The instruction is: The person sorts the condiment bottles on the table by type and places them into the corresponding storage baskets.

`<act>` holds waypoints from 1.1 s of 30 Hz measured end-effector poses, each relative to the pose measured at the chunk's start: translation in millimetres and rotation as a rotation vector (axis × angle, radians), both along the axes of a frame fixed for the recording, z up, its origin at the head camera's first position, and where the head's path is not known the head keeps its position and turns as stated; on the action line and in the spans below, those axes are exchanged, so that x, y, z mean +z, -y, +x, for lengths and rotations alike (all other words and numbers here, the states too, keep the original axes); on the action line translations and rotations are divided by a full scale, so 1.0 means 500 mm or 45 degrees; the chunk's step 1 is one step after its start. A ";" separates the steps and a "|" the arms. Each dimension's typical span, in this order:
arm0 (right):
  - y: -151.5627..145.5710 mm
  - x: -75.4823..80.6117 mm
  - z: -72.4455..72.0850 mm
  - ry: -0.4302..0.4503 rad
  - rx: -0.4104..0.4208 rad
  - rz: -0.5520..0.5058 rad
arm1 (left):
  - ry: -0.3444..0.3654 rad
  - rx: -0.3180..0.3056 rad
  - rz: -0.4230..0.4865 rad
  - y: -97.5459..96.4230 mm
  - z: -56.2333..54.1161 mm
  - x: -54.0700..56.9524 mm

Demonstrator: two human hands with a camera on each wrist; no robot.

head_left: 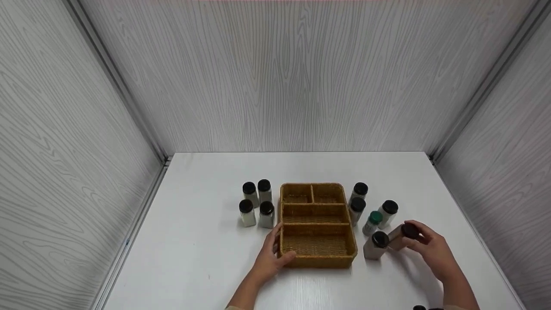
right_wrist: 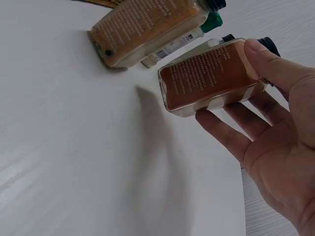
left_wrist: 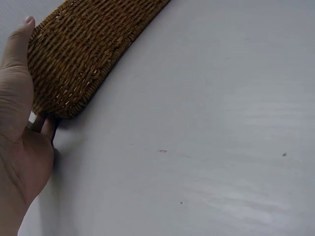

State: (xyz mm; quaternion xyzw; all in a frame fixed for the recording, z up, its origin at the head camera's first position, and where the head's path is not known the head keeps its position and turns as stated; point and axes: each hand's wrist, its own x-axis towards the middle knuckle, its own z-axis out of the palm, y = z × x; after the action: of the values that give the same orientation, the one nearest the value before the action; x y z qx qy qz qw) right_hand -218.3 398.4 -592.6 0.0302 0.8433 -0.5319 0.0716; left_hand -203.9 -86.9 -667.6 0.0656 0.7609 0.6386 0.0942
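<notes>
A brown wicker basket (head_left: 318, 261) with several compartments stands mid-table. My left hand (head_left: 267, 260) grips its near left corner, the thumb on the front wall and the fingers along the side; the left wrist view shows the basket's woven wall (left_wrist: 83, 54) close to the palm. To the right, my right hand (head_left: 437, 252) holds a black-capped spice jar (right_wrist: 211, 76) of reddish-brown powder, thumb on one face and fingers on the opposite one. This jar is tilted. Next to it stands a jar with orange-brown contents (right_wrist: 147, 32). Behind them is a smaller green-capped jar (head_left: 372, 223).
Left of the basket several black-capped jars (head_left: 247, 213) stand grouped. More black-capped jars (head_left: 357, 209) line the basket's right side, with another jar (head_left: 388, 212) farther right. A dark cap (head_left: 419, 308) shows at the bottom edge. Grey wood-grain panels (head_left: 301, 77) enclose the white table.
</notes>
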 end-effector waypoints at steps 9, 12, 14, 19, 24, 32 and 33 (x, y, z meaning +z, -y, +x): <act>-0.011 0.045 -0.002 -0.055 -0.039 0.086 | 0.008 0.002 0.015 -0.003 -0.001 0.005; -0.010 0.059 -0.001 -0.090 -0.063 0.101 | 0.013 -0.001 0.009 -0.003 0.001 0.007; -0.009 0.067 0.001 -0.118 -0.077 0.088 | 0.018 -0.001 -0.004 -0.003 0.002 0.007; -0.004 0.075 0.005 -0.183 -0.075 0.027 | 0.013 -0.004 -0.034 -0.003 0.004 0.008; 0.002 0.078 0.003 -0.213 -0.060 0.034 | 0.016 0.001 -0.031 -0.003 0.004 0.006; 0.021 0.087 -0.005 -0.212 -0.063 0.034 | -0.005 0.010 -0.024 -0.003 0.002 0.000; 0.024 0.089 -0.006 -0.211 -0.065 0.042 | -0.009 0.011 -0.023 -0.003 0.002 0.000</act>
State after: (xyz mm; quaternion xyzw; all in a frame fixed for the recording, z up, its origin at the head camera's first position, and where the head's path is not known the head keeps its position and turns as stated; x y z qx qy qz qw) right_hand -221.5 386.6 -547.9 0.0087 0.8539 -0.5202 -0.0127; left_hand -202.7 -85.4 -667.6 0.0637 0.7671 0.6321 0.0892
